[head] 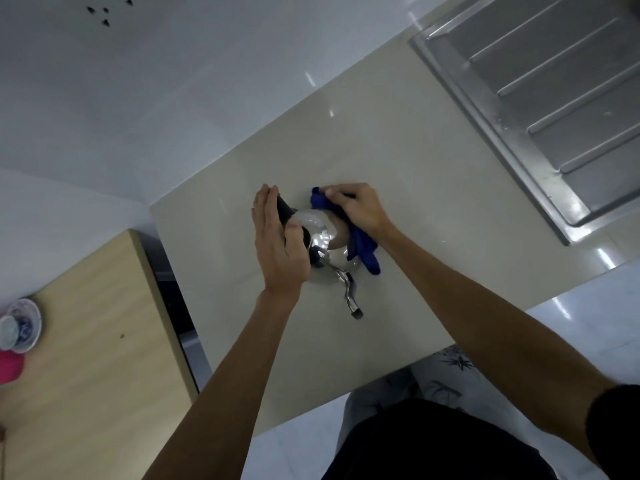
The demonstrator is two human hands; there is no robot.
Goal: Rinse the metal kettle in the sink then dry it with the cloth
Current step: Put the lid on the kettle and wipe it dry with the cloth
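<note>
A shiny metal kettle (320,239) stands on the beige counter (398,188), its thin curved spout (348,292) pointing toward me. My left hand (277,244) is wrapped around the kettle's black handle (285,207) on its left side. My right hand (356,207) presses a blue cloth (362,251) against the kettle's right side; the cloth hangs down to the counter. Part of the kettle body is hidden under both hands.
A steel sink drainboard (540,98) with ridges lies at the upper right. A wooden table (90,341) stands at the left, separated by a dark gap, with a blue-patterned bowl (20,323) and a pink object (10,367) on its left edge. A white wall runs behind the counter.
</note>
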